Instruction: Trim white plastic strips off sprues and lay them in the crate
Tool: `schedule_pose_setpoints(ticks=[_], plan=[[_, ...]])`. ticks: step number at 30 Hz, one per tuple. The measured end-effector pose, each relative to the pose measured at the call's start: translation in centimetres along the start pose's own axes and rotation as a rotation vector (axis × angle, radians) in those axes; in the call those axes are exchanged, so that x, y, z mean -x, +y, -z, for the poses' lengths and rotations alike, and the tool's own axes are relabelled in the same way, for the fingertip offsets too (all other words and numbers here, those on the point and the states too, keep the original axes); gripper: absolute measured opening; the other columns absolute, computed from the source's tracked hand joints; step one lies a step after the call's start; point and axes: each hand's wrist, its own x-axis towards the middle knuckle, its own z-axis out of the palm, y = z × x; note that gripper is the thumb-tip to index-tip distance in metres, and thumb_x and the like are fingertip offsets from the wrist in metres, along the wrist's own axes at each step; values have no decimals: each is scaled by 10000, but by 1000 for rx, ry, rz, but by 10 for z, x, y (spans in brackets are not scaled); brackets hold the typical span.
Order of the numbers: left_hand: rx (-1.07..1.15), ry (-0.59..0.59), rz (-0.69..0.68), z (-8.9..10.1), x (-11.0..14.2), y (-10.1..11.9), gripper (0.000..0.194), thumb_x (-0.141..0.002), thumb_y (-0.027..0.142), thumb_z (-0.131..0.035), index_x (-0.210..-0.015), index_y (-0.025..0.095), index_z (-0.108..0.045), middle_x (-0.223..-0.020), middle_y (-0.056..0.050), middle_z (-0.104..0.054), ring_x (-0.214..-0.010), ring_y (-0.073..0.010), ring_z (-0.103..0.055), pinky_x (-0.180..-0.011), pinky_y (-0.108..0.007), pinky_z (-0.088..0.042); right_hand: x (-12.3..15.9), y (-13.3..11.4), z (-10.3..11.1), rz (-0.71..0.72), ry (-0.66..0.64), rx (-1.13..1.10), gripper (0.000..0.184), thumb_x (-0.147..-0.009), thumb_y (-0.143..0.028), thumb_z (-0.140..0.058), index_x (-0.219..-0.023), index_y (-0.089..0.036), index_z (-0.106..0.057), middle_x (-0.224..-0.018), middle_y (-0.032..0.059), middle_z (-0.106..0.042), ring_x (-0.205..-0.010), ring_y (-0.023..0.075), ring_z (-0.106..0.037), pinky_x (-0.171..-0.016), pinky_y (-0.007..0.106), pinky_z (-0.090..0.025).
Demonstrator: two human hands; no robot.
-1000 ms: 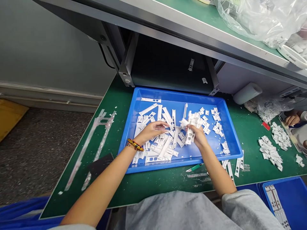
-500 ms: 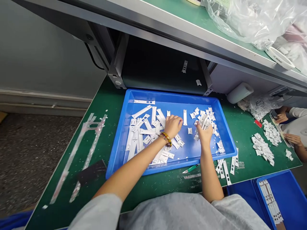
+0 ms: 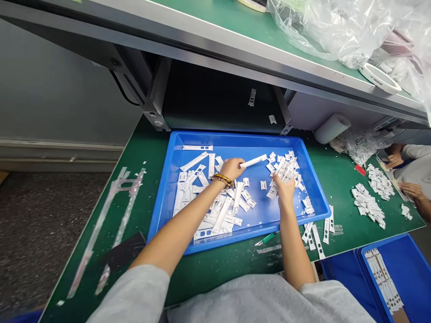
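Because everything sits on a green-matted worktop [image 3: 215, 269] under a steel-edged shelf [image 3: 235, 27], layout first: large blue plastic tray [image 3: 235, 136] centre, second blue tray [image 3: 407, 269] low right, clear plastic bag [image 3: 336, 27] up on the shelf. Large tray holds long white plastic strips [image 3: 208, 211] heaped left and small white pieces [image 3: 272, 157] gathered right, with bare blue floor between them. Second tray holds a stacked row of white strips [image 3: 382, 280] along its left side. Outside the trays, two heaps of small white parts [image 3: 367, 205] lie on the mat at right, near a co-worker's hands [image 3: 404, 175], and a few loose strips [image 3: 318, 241] lie just below the large tray's front right corner. Left grip [image 3: 232, 169] is closed, fingers and thumb pinching one long strip [image 3: 254, 160] at its end, strip nearly level above the tray. Right grip [image 3: 284, 188] is closed on a clump of small white pieces [image 3: 282, 172], low over the tray floor. Handling note: parts look thin and prone to snagging, so pinch long strips singly by the end and lift clear of the heap. Green pen [image 3: 266, 238] lies just off the tray's front edge.
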Motion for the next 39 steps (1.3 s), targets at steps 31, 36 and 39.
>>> schedule_pose_setpoints(ticks=[31, 36, 39], plan=[[-265, -20, -388, 22, 126, -25, 461, -880, 110, -423, -1256, 281, -628, -1358, -76, -601, -1287, -338, -418, -1060, -590, -337, 22, -36, -24, 474, -859, 1639, 415, -807, -155, -580, -1220, -176, -548, -1073, 139, -718, -1012, 308, -681, -759, 325, -478], [-312, -108, -447, 2, 126, -26, 512, -807, -1, -453, -1151, 283, -706, -1356, -77, -614, -1318, -353, -411, -1082, -610, -302, 11, -38, -23, 448, -783, 1708, 401, -819, -97, -550, -1219, -131, -553, -1079, 185, -707, -1010, 316, -678, -771, 339, -475], [-325, -55, -412, 1, 129, -32, 454, -800, 10, -465, -1050, 265, -746, -1316, -87, -634, -1291, -362, -435, -1074, -614, -320, 12, -45, -7, 438, -783, 1721, 396, -813, -125, -576, -1208, -147, -566, -1059, 165, -714, -988, 306, -683, -758, 323, -471]])
